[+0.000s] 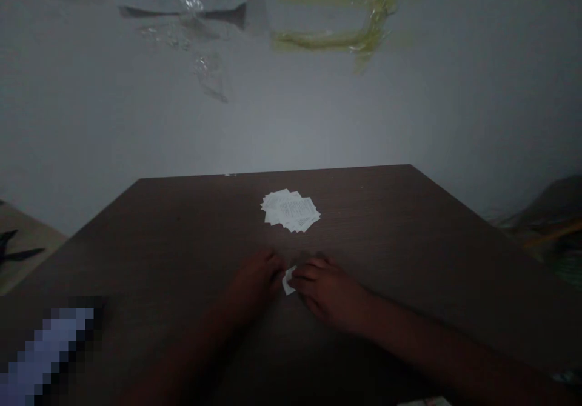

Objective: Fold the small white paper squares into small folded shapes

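A small white piece of paper point(288, 283) lies low over the brown table between my two hands. My right hand point(330, 291) has its fingers bent together over the paper's right side, partly covering it. The fingers of my left hand point(261, 277) are curled, with the tips at the paper's left edge; the dim light hides how firmly they pinch it. Just beyond my hands is a loose pile of white paper slips point(293, 211), overlapping at many angles, with printed text on the top ones.
The brown table point(204, 212) meets a pale wall point(291, 121) with taped sheets and yellow tape point(327, 41). A pixelated bluish patch point(45, 351) covers something at the lower left. A whitish edge of an object point(425, 402) shows at the bottom. Dark clutter stands beyond the right side.
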